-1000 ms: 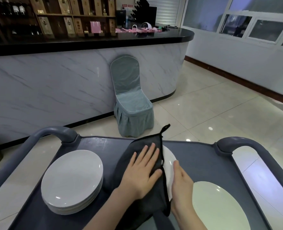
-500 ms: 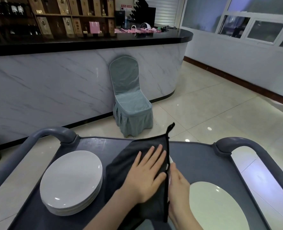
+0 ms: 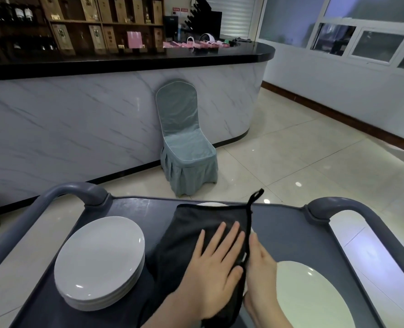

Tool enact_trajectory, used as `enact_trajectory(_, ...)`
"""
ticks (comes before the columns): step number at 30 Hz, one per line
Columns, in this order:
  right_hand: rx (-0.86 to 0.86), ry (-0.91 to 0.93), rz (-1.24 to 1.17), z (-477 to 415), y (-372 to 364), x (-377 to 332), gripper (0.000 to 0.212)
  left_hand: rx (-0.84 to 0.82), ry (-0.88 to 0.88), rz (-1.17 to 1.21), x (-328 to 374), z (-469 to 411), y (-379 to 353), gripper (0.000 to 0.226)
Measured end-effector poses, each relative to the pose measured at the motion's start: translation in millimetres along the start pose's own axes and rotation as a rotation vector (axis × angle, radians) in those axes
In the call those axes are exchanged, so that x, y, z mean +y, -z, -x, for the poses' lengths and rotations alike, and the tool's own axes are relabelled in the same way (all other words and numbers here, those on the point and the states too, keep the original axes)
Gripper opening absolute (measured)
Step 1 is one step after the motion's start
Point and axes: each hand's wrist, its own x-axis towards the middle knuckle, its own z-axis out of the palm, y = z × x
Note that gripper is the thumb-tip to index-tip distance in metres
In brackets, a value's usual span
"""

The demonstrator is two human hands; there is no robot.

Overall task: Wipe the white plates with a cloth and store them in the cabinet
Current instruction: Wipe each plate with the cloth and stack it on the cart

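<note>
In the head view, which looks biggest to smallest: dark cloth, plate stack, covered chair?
1. Dark cloth: largest.
2-3. Plate stack and covered chair: look alike; the chair stands farther from the camera, so I won't rank them.

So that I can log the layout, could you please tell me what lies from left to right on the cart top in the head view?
Stack of white plates → dark cloth with the left hand flat on it → right hand → single white plate.
</note>
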Motion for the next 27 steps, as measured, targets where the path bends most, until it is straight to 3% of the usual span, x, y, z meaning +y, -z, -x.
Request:
enact_trajectory(4, -0.077, -0.005, 0.038, 9.5, -2.6, 3.2, 0.025, -0.002, 0.030, 0.015, -26.0, -32.1, 14.8, 0.062)
enact_trajectory(7, -0.145, 0.122, 0.198, 10.4, 5.2, -13.0, 0.023, 0.084, 0.127, 0.074, -50.0, -44.3, 29.8, 0.063)
enact_trajectory(12, -0.278, 0.346, 0.426, 3.4, 24.0, -50.2, 0.027, 0.047, 0.353, 0.667, -80.2, -35.0, 44.8, 0.029)
enact_trajectory(15, -0.402, 0.406, 0.579, -0.1, 27.1, -60.6, 0.028, 0.033, 0.305, 0.743, -74.9, -34.6, 53.9, 0.037)
enact_trajectory(19, -0.554, 0.538, 0.775, 2.6, 15.9, -60.4, 0.018, -0.064, 0.125, 0.604, -55.9, -44.6, 63.0, 0.041)
enact_trajectory(22, -0.496, 0.555, 0.693, 2.1, 20.6, -64.5, 0.019, 0.025, 0.238, 0.787, -60.9, -36.3, 62.9, 0.022)
enact_trajectory(25, -0.278, 0.475, 0.466, -1.7, 30.7, -66.0, 0.022, 0.255, 0.516, 1.006, -62.7, -14.2, 48.7, 0.004)
enact_trajectory(27, -0.142, 0.369, 0.339, -2.6, 31.4, -61.8, 0.019, 0.355, 0.648, 1.056, -55.3, -2.7, 38.4, 0.008)
